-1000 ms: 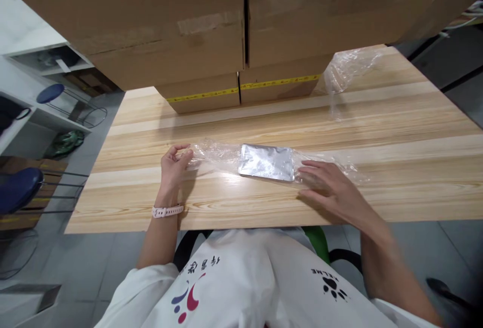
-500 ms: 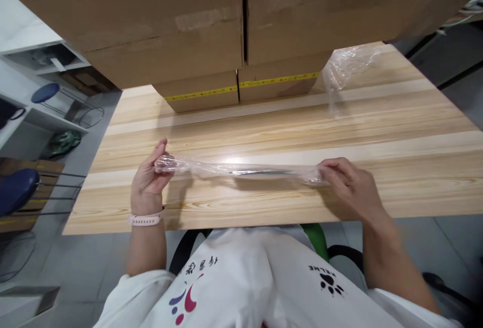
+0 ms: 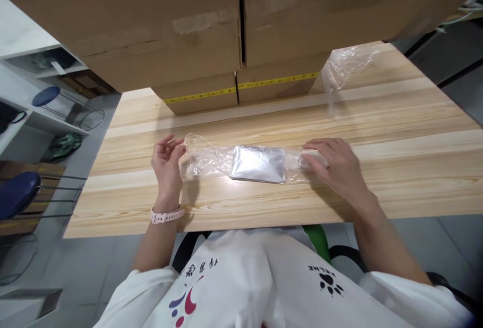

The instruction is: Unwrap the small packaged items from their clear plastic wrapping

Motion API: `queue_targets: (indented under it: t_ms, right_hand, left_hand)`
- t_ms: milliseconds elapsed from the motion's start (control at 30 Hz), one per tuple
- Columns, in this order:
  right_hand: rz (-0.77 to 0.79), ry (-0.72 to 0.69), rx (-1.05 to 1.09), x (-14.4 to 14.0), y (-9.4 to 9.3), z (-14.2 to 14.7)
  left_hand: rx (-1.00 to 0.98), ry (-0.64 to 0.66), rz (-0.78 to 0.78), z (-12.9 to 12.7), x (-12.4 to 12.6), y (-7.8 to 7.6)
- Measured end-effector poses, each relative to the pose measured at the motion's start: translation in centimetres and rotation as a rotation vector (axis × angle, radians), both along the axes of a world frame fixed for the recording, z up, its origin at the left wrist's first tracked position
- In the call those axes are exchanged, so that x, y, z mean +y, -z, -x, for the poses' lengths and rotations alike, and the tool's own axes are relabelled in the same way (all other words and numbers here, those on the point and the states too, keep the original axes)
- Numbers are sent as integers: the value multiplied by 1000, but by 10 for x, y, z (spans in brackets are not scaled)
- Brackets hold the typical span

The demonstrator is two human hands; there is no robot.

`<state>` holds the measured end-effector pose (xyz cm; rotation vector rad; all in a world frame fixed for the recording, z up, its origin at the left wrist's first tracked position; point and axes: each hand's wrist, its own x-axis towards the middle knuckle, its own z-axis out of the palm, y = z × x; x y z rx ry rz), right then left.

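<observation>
On the pale striped wooden counter (image 3: 396, 132), in front of the seated person, a flat silver foil pouch (image 3: 258, 164) is seen lying inside a long, crumpled clear plastic bag (image 3: 206, 159). The left hand (image 3: 166, 159) is held at the bag's left, open end, its grip narrow, with fingertips pinching or just touching the loose film; which of the two cannot be told. The right hand (image 3: 334, 164) is laid over the bag's right end, its grip closed on the gathered plastic and pressed to the counter.

The step is judged to be the settling and flattening of the pouch within the bag. It is judged to be best done with the right end pinned, the film drawn evenly leftward, and the pouch kept centred and flat so that no fold is trapped beneath it.

Against the picture of half a second earlier, the bag is no longer stretched taut and lifted edge-on between the hands; it is now laid down, with the pouch's broad face upward. The hands are set closer together. The stacked brown cardboard boxes (image 3: 241, 26) and the spare clear bag (image 3: 347, 66) at the rear are unchanged.
</observation>
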<state>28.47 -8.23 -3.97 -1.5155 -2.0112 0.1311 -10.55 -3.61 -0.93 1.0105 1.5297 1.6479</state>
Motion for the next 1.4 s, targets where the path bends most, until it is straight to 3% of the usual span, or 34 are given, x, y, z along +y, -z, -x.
queue_targets:
  t_ms: [67, 133, 233, 333, 433, 600, 800, 1067, 1200, 1400]
  right_hand:
    - [93, -200, 16, 0, 1, 15]
    - [187, -317, 11, 1, 7, 27]
    - [220, -343, 47, 4, 18, 36]
    - [159, -332, 147, 9, 27, 36]
    - [111, -292, 245, 13, 31, 34]
    - [93, -232, 269, 16, 31, 39]
    - [140, 1, 202, 17, 16, 43]
    - [199, 66, 172, 68, -11, 41]
    - [169, 59, 269, 93, -2, 34]
    - [239, 130, 264, 104, 22, 20]
  left_hand:
    - [208, 180, -26, -17, -8, 0]
    - [439, 458, -13, -34, -16, 3]
    - [755, 795, -58, -52, -22, 12]
    - [939, 911, -76, -56, -21, 21]
    - [1028, 944, -53, -54, -16, 22]
    - [998, 979, -42, -51, -12, 16]
    - [1005, 920, -47, -53, 2, 13]
    - [1220, 990, -132, -81, 40, 6]
    - [1272, 850, -69, -91, 62, 7]
    - [1148, 626, -71, -75, 109, -3]
